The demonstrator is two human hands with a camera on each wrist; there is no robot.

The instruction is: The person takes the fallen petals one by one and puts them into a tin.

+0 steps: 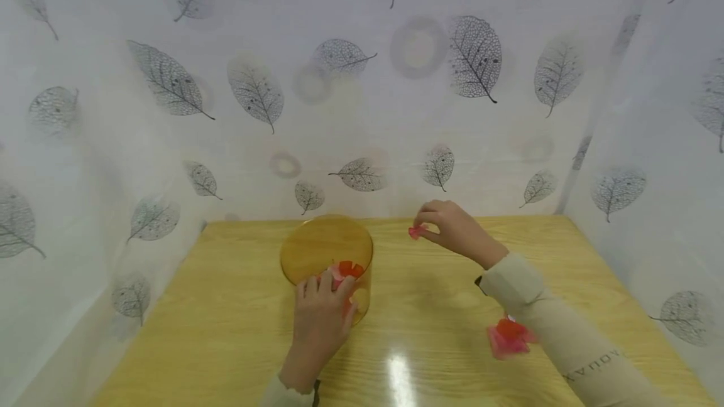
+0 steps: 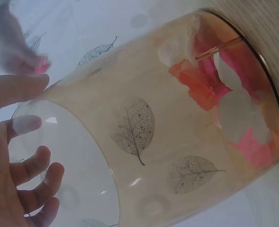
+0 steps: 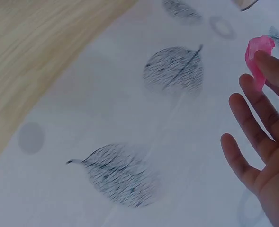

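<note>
A clear amber cylindrical jar (image 1: 328, 237) stands on the table, left of centre. My left hand (image 1: 319, 316) lies over its near rim; the left wrist view shows relaxed, spread fingers (image 2: 37, 163) at its mouth. Through the amber wall, pink, orange-red and white petal-like pieces (image 2: 196, 85) show at the bottom, with a thin brown stick among them. Farther right, my right hand (image 1: 452, 231) is raised over the back of the table. Its thumb and index finger pinch a small crinkled pink petal-like piece (image 3: 258, 59), while the other fingers are spread.
More pink and red petal-like pieces (image 1: 509, 338) lie on the table, partly behind the right sleeve (image 1: 560, 319). The wood-grain table (image 1: 209, 306) is bordered at the back and sides by white sheeting (image 1: 362, 118) printed with grey leaves.
</note>
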